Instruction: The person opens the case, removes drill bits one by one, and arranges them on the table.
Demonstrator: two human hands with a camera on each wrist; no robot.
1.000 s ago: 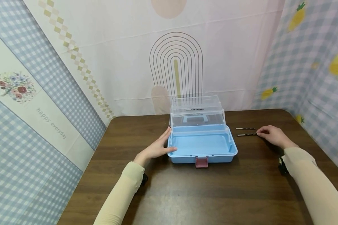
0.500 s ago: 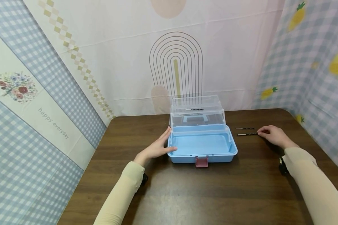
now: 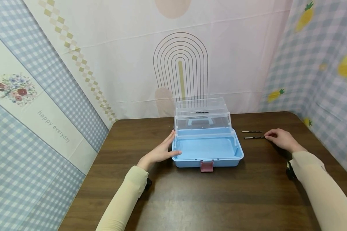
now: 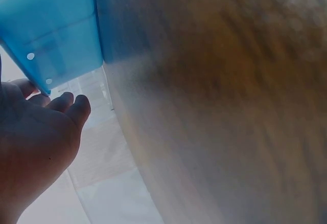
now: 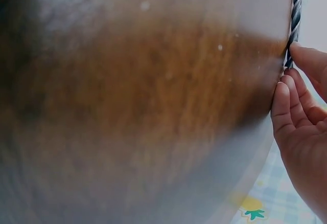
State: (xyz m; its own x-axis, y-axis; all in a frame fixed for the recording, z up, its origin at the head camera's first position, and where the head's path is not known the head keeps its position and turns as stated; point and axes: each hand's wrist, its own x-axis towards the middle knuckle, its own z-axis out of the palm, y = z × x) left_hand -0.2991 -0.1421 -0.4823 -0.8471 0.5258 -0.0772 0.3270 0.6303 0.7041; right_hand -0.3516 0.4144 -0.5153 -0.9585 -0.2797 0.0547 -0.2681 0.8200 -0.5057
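Note:
An open light-blue toolbox [image 3: 208,163] with clear trays raised behind it stands mid-table. My left hand [image 3: 159,152] rests on its left side, fingers straight along the outer wall and thumb over the rim; the left wrist view shows the fingers by the blue wall [image 4: 66,45]. To the right of the box, my right hand [image 3: 280,139] pinches the spiral tip of a dark drill bit [image 3: 250,138] between thumb and fingers. That bit [image 5: 296,9] lies along the table in the right wrist view. A second drill bit [image 3: 251,132] lies just behind it, untouched.
Another drill bit [image 3: 201,112] and a thin rod-like piece [image 3: 196,117] show in the clear trays [image 3: 217,120]. A pink latch [image 3: 207,166] hangs at the box's front. Patterned cloth [image 3: 133,64] hangs behind the brown wooden table [image 3: 191,199].
The pinched drill bit and my right hand have shifted very slightly to the right. My left hand and the toolbox have stayed in place.

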